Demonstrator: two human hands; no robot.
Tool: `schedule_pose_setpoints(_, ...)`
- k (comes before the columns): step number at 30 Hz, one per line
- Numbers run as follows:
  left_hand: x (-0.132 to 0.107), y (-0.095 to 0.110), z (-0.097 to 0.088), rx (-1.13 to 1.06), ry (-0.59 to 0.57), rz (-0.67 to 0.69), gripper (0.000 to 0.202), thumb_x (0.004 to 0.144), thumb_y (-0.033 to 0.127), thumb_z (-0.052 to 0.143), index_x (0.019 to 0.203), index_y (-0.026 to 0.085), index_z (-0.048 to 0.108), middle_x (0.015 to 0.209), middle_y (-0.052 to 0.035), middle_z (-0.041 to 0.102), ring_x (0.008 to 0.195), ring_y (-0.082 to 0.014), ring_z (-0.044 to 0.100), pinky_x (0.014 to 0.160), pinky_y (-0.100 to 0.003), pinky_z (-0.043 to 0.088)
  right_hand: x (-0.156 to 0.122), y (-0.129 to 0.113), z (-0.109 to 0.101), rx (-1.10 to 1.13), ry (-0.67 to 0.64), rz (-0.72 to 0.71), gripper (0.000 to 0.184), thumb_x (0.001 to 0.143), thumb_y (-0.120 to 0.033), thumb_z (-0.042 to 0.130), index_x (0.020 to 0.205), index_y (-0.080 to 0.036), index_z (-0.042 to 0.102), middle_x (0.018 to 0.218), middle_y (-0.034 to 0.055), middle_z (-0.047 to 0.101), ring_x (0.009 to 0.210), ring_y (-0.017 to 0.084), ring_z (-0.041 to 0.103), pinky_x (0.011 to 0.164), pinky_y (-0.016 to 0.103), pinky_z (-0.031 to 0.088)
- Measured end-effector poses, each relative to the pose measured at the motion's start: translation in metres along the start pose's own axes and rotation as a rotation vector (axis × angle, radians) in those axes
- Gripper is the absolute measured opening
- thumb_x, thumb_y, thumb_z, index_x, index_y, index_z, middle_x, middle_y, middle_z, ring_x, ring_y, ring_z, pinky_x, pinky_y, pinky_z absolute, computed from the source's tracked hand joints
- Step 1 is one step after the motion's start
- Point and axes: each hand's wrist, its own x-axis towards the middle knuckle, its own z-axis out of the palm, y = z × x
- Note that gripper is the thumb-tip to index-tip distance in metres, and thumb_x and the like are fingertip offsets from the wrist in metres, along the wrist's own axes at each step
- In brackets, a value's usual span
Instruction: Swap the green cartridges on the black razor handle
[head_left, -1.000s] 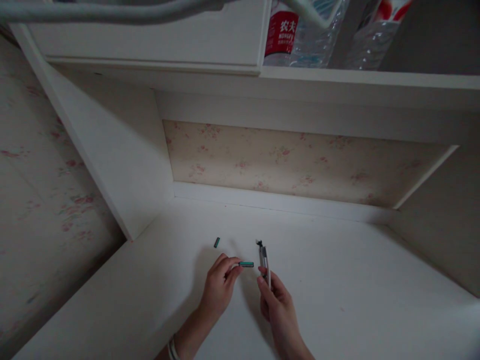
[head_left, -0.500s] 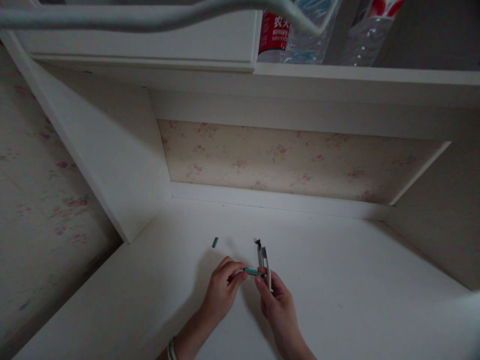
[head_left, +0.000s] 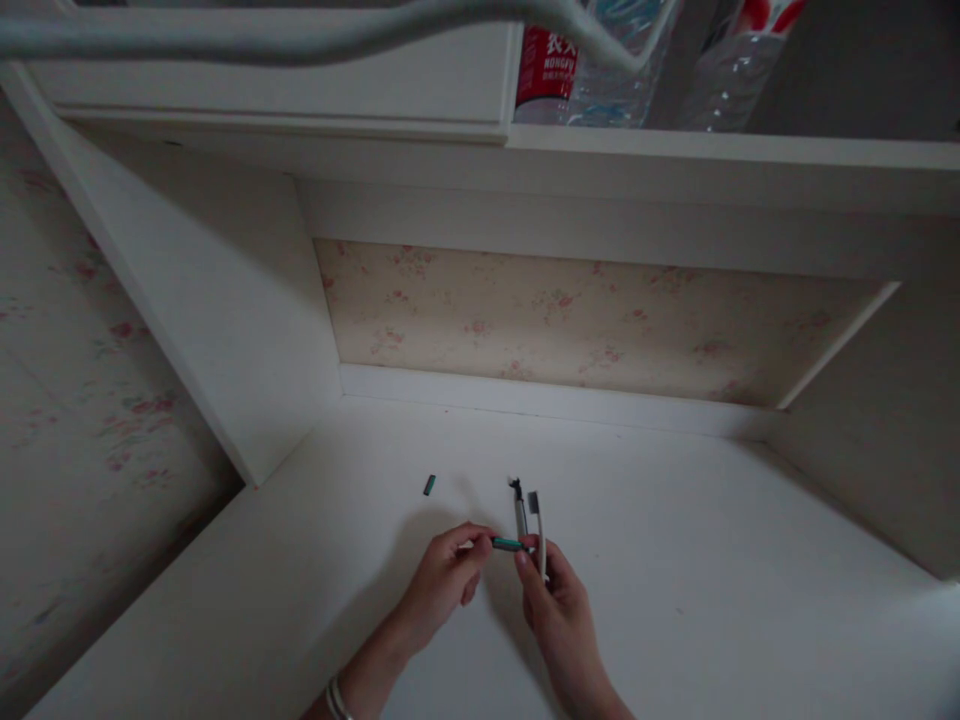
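A small green and black strip, resembling a razor cartridge (head_left: pixel 506 544), spans the gap between my hands. My left hand (head_left: pixel 444 575) pinches its left end. The fingertips of my right hand (head_left: pixel 555 600) meet its right end. That same right hand also holds a toothbrush (head_left: pixel 541 530), white with grey bristles, head pointing up and away from me. Just left of the brush is a razor handle (head_left: pixel 520 512), grey with a black neck; its lower end is hidden behind my right fingers, so I cannot tell whether they touch it. Another green and black cartridge (head_left: pixel 430 485) lies farther left.
The white desktop (head_left: pixel 675 540) runs back to a low ledge below floral wallpaper (head_left: pixel 480 315). A side panel (head_left: pixel 217 300) stands at left. Overhead, a shelf (head_left: pixel 675 145) carries plastic bottles (head_left: pixel 547 75), and a pale curved bar (head_left: pixel 315 40) crosses the top.
The toothbrush head has swung slightly right, away from the razor handle. My left hand has turned a little, its fingers closing further over the cartridge. Both hands stay close together.
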Motion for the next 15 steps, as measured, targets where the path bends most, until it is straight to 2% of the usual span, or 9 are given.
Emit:
schedule_pose_setpoints(2, -0.001, 0.001, 0.0, -0.091, -0.042, -0.051, 0.041, 0.084, 0.05, 0.06, 0.099, 0.012, 0.064, 0.053, 0.0057, 0.043, 0.039, -0.0068, 0.034, 0.038, -0.02, 0.025, 0.0, -0.001, 0.0, -0.01, -0.011, -0.011, 0.043, 0.082, -0.056, 0.065, 0.099, -0.018, 0.058, 0.053, -0.0104, 0.028, 0.042, 0.008, 0.022, 0.037, 0.018, 0.017)
schedule_pose_setpoints(4, -0.003, 0.003, 0.001, -0.192, -0.076, -0.081, 0.036, 0.083, 0.046, 0.062, 0.095, 0.013, 0.064, 0.068, 0.0006, 0.053, 0.042, -0.0062, 0.041, 0.038, -0.019, 0.027, -0.001, -0.003, 0.0, -0.02, -0.013, -0.026, 0.041, 0.083, -0.056, 0.064, 0.098, -0.018, 0.059, 0.053, -0.0094, 0.031, 0.041, 0.008, 0.024, 0.037, 0.018, 0.018)
schedule_pose_setpoints(6, -0.005, 0.006, 0.001, -0.262, -0.101, -0.106, 0.031, 0.083, 0.041, 0.064, 0.095, 0.013, 0.065, 0.082, -0.0034, 0.058, 0.046, -0.0062, 0.046, 0.038, -0.019, 0.03, -0.003, -0.007, 0.001, -0.021, -0.001, -0.037, 0.041, 0.081, -0.056, 0.066, 0.096, -0.017, 0.061, 0.054, -0.0077, 0.037, 0.041, 0.008, 0.026, 0.037, 0.018, 0.02)
schedule_pose_setpoints(11, -0.008, 0.006, -0.001, -0.4, -0.141, -0.157, 0.031, 0.083, 0.037, 0.067, 0.106, 0.016, 0.064, 0.1, -0.0092, 0.06, 0.067, -0.0121, 0.057, 0.045, -0.018, 0.039, -0.006, -0.015, 0.005, -0.014, 0.029, -0.006, 0.048, 0.072, -0.06, 0.072, 0.092, -0.017, 0.066, 0.051, -0.006, 0.043, 0.039, 0.009, 0.031, 0.035, 0.018, 0.023)
schedule_pose_setpoints(15, -0.009, 0.003, -0.003, -0.518, -0.221, -0.164, 0.033, 0.086, 0.035, 0.064, 0.114, 0.018, 0.062, 0.113, -0.0125, 0.059, 0.084, -0.0176, 0.059, 0.053, -0.022, 0.047, -0.007, -0.017, 0.007, -0.015, 0.012, -0.039, 0.044, 0.073, -0.058, 0.073, 0.09, -0.017, 0.068, 0.053, -0.0037, 0.048, 0.041, 0.01, 0.038, 0.036, 0.019, 0.028)
